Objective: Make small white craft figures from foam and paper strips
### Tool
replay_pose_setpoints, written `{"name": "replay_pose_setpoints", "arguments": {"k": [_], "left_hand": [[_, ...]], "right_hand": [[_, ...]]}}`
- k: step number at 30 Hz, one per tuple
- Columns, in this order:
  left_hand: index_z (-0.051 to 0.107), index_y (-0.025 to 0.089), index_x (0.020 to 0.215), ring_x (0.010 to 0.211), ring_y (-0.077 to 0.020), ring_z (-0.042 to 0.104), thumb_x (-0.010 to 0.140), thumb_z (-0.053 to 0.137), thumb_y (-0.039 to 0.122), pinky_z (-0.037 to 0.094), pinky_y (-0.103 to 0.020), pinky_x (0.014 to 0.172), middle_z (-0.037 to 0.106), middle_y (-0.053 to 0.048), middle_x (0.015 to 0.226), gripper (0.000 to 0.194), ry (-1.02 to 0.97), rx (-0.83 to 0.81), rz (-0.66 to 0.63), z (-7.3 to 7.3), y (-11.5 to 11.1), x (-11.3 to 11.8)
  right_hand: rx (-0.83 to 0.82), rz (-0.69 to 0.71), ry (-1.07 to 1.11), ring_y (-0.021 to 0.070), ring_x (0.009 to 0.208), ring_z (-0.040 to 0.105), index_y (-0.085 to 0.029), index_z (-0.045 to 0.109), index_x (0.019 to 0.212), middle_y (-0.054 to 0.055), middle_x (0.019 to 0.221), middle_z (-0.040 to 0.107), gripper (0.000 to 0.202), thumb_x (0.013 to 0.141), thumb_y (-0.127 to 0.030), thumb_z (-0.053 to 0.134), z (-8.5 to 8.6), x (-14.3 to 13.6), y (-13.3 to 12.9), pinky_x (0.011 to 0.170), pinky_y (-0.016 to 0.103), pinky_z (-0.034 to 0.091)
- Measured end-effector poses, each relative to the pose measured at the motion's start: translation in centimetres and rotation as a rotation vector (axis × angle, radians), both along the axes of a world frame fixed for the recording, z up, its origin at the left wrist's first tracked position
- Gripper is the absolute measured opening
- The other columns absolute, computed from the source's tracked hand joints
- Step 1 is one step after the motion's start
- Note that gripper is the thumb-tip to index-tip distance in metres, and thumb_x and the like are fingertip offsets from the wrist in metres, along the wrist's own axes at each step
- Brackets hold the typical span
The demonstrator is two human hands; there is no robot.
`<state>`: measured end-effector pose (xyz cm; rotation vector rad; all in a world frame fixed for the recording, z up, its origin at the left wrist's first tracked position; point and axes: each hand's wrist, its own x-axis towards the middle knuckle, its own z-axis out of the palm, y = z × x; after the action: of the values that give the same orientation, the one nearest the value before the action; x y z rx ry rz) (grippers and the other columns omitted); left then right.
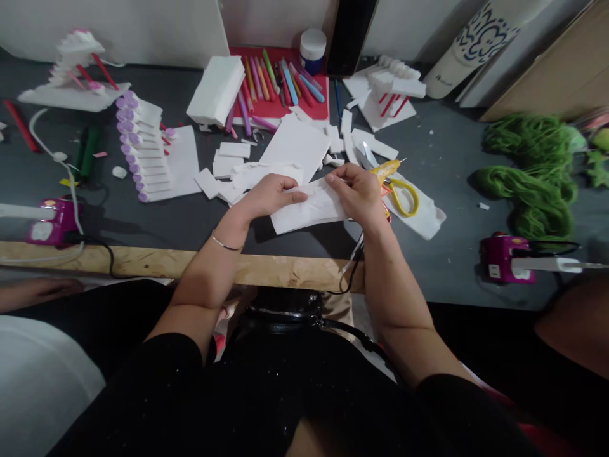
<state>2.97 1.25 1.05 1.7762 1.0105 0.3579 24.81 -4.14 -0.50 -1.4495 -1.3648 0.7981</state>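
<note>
Between my two hands a flat white piece (pixel 309 212) is held above the dark grey table, its near edge facing me. My left hand (pixel 273 195) pinches its left end, thumb on top. At the right end my right hand (pixel 356 192) grips it with thumb and fingers. Yellow-handled scissors (pixel 404 197) lie just right of my right hand, partly over a white strip (pixel 425 219). Behind the held piece are a white sheet (pixel 295 143) and several white offcuts (pixel 235 150).
Colored pens (pixel 266 79) on a red sheet (pixel 318 109) and a white stack (pixel 216 89) stand behind. White models flank them, one with purple discs (pixel 130 149). Green yarn (pixel 537 171) and a purple power block (pixel 509 260) sit right; people are at both sides.
</note>
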Motion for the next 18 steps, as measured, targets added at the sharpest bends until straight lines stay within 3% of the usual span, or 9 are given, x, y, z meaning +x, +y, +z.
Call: {"name": "replay_pose_setpoints", "arguments": {"k": [7,10,12,14,16,18], "left_hand": [[0.057,0.021,0.062,0.042,-0.0074,0.034,0.086,0.073,0.052,0.023,-0.026,0.048,0.038,0.006,0.050,0.042,0.043,-0.063,-0.023,0.1,0.5,-1.1],[0.055,0.022,0.059,0.042,-0.0107,0.042,0.092,0.066,0.050,0.031,-0.028,0.050,0.038,0.005,0.048,0.044,0.081,-0.005,0.016,0.2,0.8,-1.6],[0.061,0.023,0.066,0.053,-0.0152,0.052,0.098,0.059,0.046,0.040,-0.032,0.058,0.050,0.001,0.054,0.040,0.096,0.213,0.203,-0.1,1.3,-2.0],[0.070,0.024,0.082,0.078,-0.0212,0.063,0.100,0.057,0.040,0.047,-0.036,0.075,0.068,-0.005,0.075,0.027,0.146,0.490,0.398,-0.7,2.0,-2.4],[0.074,0.026,0.096,0.107,-0.0273,0.063,0.098,0.060,0.032,0.047,-0.042,0.095,0.076,-0.009,0.105,0.015,0.255,0.661,0.446,-1.6,2.7,-2.7],[0.075,0.026,0.103,0.120,-0.0318,0.060,0.097,0.059,0.026,0.041,-0.049,0.106,0.075,-0.010,0.118,0.017,0.378,0.683,0.394,-2.4,3.2,-2.8]], "right_hand": [[-0.055,0.014,-0.019,0.0095,0.060,0.050,-0.021,0.069,0.079,-0.003,0.066,0.062,0.015,0.087,-0.033,0.071,-0.6,0.7,0.1,0.054,0.026,0.038],[-0.106,0.056,-0.035,0.0101,0.058,0.049,-0.021,0.070,0.080,-0.002,0.066,0.063,0.016,0.086,-0.035,0.073,-0.7,0.8,0.0,0.052,0.026,0.036],[-0.128,0.079,-0.058,0.0109,0.059,0.050,-0.021,0.070,0.079,-0.001,0.066,0.065,0.017,0.086,-0.037,0.072,-0.5,0.6,-0.1,0.053,0.026,0.037],[-0.127,0.133,-0.102,0.0121,0.062,0.054,-0.021,0.072,0.079,0.000,0.069,0.069,0.017,0.085,-0.036,0.072,-0.1,0.4,-0.3,0.057,0.027,0.041],[-0.106,0.184,-0.184,0.0141,0.067,0.060,-0.021,0.074,0.080,0.001,0.074,0.073,0.015,0.085,-0.034,0.072,0.4,0.3,-0.5,0.064,0.028,0.045],[-0.082,0.178,-0.300,0.0165,0.071,0.063,-0.021,0.076,0.082,0.003,0.077,0.076,0.012,0.086,-0.032,0.071,0.7,0.2,-0.7,0.067,0.029,0.046]]}}
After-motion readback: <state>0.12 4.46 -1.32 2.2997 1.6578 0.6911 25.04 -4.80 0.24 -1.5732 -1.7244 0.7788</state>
